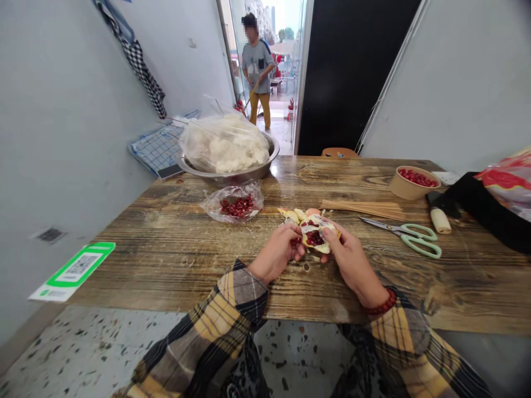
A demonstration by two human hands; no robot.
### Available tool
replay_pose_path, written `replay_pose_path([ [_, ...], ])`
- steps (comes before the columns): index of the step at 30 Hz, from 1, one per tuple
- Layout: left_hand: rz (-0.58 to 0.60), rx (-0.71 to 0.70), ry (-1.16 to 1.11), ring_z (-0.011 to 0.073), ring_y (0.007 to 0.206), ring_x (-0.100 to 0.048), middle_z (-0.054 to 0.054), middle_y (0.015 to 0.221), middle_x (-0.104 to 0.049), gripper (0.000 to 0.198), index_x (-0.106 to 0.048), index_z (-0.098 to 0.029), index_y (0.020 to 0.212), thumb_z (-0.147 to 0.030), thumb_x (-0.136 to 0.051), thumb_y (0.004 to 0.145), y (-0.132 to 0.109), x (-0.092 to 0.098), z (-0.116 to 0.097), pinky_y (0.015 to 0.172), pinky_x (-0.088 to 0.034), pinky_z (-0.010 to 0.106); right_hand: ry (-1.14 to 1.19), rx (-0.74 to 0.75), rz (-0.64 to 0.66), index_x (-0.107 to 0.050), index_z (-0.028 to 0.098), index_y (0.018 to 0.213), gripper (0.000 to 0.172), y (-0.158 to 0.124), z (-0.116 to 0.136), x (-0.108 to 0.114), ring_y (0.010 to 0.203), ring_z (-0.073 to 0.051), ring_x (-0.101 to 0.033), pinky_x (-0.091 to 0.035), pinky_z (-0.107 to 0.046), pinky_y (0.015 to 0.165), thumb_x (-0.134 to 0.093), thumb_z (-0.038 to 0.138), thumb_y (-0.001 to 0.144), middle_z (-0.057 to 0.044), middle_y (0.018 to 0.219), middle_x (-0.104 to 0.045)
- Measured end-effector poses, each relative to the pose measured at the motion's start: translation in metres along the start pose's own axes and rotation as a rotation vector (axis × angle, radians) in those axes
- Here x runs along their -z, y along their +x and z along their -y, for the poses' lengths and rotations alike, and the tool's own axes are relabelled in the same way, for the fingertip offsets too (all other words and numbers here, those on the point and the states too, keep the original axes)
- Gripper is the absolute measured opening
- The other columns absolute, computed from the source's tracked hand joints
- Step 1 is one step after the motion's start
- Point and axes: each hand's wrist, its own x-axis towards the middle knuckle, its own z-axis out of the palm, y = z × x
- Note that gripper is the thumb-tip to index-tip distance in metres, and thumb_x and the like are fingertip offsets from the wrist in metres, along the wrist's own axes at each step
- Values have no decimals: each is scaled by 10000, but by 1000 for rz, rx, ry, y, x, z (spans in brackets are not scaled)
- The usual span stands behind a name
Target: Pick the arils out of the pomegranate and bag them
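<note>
A piece of pomegranate (314, 239) is clasped just above the worktop (166, 249) by the fingers of the right hand (349, 254). Red seeds (295, 242) are held in the curled fingers of the left hand (279, 249), beside the fruit. Peel (299, 214) is strewn just behind; scissors (397, 228) are laid to the right.

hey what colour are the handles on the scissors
The scissors handles are pale green, best seen in the head view.
</note>
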Motion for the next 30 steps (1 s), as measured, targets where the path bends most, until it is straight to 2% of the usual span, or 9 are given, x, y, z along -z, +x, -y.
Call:
replay_pose_path([
  [5, 70, 2, 5, 43, 459, -480, -1, 689, -567, 298, -550, -137, 809, -419, -630, 756, -1, -1, 0, 387, -324, 161, 14, -1, -13, -602, 179, 1249, 579, 1, 0, 0, 614, -150, -562, -501, -241, 410, -626, 501, 769, -70, 955, -686],
  [10, 50, -13, 124, 28, 442, -449, -39, 613, -529, 372, -539, -133, 808, -412, -743, 671, 0, 0, 4, 389, -304, 148, -79, 51, -4, -569, 187, 1287, 566, 1, -6, 1, 614, -148, -572, -537, -260, 430, -594, 487, 807, -83, 988, -669],
  [14, 30, -10, 132, 30, 443, -460, -34, 632, -550, 339, -535, -139, 825, -392, -719, 695, 0, 0, 4, 389, -314, 151, -166, 137, -2, -582, 188, 1276, 531, 0, -7, 1, 664, -163, -587, -553, -266, 427, -580, 466, 824, -99, 1043, -644],
  [19, 34, -1, 121, 35, 444, -468, -25, 651, -556, 184, -548, -134, 850, -232, -639, 724, -1, -3, 2, 382, -324, 149, -188, 169, -10, -590, 196, 1277, 530, 0, -8, 1, 671, -171, -591, -544, -263, 398, -597, 449, 810, -98, 1049, -635],
  [26, 57, 46, -31, 66, 482, -522, 1, 648, -566, 88, -554, -136, 799, -137, -534, 713, -3, -2, -2, 414, -390, 165, -40, 53, -21, -582, 208, 1280, 555, 2, -9, 3, 624, -156, -581, -529, -263, 420, -614, 470, 792, -69, 991, -678],
  [30, 84, 47, -54, 71, 502, -536, 20, 704, -593, 141, -569, -130, 831, -256, -590, 771, -3, -1, -2, 420, -400, 173, 43, -11, -14, -588, 179, 1259, 589, 1, -3, 0, 667, -162, -578, -508, -250, 425, -640, 488, 760, -73, 1020, -680],
])
